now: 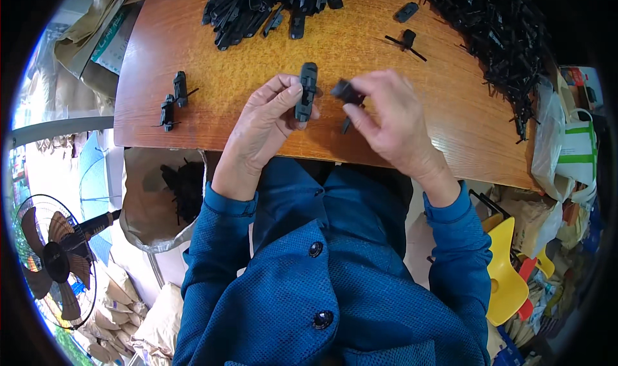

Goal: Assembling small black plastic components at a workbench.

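Between its thumb and fingers, my left hand [269, 114] grips a long black plastic part [306, 91] upright, above the table's near edge. Just right of it, my right hand [398, 118], slightly blurred, pinches a smaller black plastic piece [346, 92] with a thin arm hanging down. A gap separates the two pieces. Two joined black assemblies [168, 112] with thin prongs lie at the table's left. Toward the back right rest a loose long part [406, 11] and a pronged piece [407, 40].
Heaps of long black parts [257, 9] and pronged pieces [492, 35] cover the far side of the wooden table [212, 67]. An open sack [145, 192] holding black pieces hangs below its left edge. A fan [58, 260] stands left, a yellow chair [505, 276] right.
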{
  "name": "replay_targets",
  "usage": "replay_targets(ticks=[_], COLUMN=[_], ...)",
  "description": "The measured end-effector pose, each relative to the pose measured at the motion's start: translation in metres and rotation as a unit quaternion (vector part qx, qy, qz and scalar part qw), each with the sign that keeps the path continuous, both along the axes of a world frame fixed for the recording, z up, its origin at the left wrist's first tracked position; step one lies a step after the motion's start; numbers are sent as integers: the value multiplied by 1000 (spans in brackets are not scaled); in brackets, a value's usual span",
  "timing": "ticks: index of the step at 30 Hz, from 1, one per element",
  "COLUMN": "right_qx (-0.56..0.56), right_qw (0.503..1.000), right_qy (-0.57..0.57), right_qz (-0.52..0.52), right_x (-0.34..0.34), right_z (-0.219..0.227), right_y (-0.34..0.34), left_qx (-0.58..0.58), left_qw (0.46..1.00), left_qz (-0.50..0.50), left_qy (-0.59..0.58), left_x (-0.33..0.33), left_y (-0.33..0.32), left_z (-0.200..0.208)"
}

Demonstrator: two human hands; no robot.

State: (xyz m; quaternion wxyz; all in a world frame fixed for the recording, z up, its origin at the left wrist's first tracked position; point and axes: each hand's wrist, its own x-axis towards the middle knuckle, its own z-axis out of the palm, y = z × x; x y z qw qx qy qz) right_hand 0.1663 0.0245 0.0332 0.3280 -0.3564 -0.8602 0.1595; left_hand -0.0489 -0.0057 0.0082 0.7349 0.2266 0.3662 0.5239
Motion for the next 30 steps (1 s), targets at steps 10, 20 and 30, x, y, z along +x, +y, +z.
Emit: replay_targets(ticks=[10,20,30], right_qx=[193,202,138], right_qw=[969,963,986], right_qy=[-113,-154,-93], right_qz=[105,94,29], right_x=[-22,-34,-44], right_z=[-13,-38,-45], right_y=[-15,-15,18], left_qx=[-62,6,85], left_qw=[993,941,920], left_qz=[-33,-76,-43], left_qy=[98,330,381], left_x=[-5,-7,-8], left_y=[-9,-2,26], left_z=[-6,-22,-16])
